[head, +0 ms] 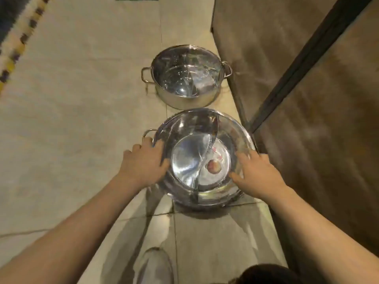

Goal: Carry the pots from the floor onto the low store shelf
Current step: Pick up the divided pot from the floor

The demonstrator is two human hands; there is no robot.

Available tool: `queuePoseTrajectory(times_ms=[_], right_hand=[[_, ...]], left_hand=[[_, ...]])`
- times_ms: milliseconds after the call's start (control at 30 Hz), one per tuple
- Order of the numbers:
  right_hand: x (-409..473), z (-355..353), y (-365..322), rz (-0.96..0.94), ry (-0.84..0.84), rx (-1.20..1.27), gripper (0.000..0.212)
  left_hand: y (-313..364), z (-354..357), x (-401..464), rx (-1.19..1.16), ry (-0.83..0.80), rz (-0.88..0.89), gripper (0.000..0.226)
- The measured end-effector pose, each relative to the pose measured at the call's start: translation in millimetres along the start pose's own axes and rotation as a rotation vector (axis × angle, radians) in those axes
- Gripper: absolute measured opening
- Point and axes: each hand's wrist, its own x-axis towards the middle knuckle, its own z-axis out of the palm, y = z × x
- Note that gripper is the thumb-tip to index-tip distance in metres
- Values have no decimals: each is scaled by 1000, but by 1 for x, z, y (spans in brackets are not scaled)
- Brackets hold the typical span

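Gripped at its rim from both sides, the near pot [202, 158] is held by 2 hands: the left hand [143, 162] is curled over the left edge beside the loop handle [148, 133], and the right hand [256, 173] is laid on the right edge with its fingers bent over the rim. Whether the pot is lifted or resting on the tiled floor [82, 119] cannot be told; a dark shadow is seen under it. A curved divider [205, 152] is seen inside, with a small reddish spot [214, 166] on the bottom. Just beyond it, a second steel pot [186, 76] with 2 side handles is set on the floor, apart from the first by a narrow gap. A brown shelf unit [287, 78] is seen along the right. A grey shoe [154, 265] is seen at the lower edge
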Motion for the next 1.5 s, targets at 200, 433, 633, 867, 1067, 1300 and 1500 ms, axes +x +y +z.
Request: queuePoseTrajectory(times_ms=[200, 433, 633, 867, 1067, 1300, 1500], right_hand=[[13, 57, 24, 17, -70, -69, 61], [-16, 65, 29, -68, -110, -166, 64], [-32, 62, 35, -127, -6, -90, 64], [4, 74, 42, 117, 24, 169, 90], [8, 78, 31, 137, 65, 133, 80], [-25, -10, 4, 151, 138, 146, 86], [-95, -144, -35, 154, 140, 197, 87]], left_hand=[[5, 78, -1, 101, -54, -36, 44], [15, 91, -55, 187, -106, -103, 48], [0, 86, -73, 154, -41, -58, 55], [-24, 93, -15, -163, -40, -197, 95], [-20, 94, -23, -262, 19, -225, 93], [-26, -1, -56, -271, 83, -226, 87], [-23, -156, -117, -265, 143, -255, 82]])
